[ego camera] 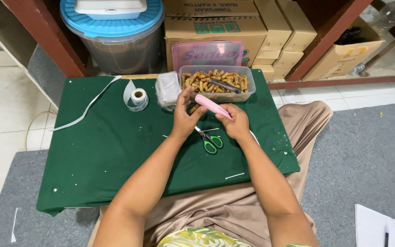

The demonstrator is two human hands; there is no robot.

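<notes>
Pink, slim plastic tool (212, 105) sits gripped in the right hand (237, 123), slanting up-left toward the left hand (184, 116), whose fingers pinch closed on a small brown snack piece (193, 109) just beside the tool's tip. Green-handled scissors (210, 141) lie beneath both hands on the green cloth-covered table (115, 151). Behind sits a clear plastic tub of brown snack sticks (216, 82).

Both bare forearms reach forward, wrists close together; left hand (184, 116) lifts with fingers raised, right hand (237, 122) curls tight in a grip.
</notes>
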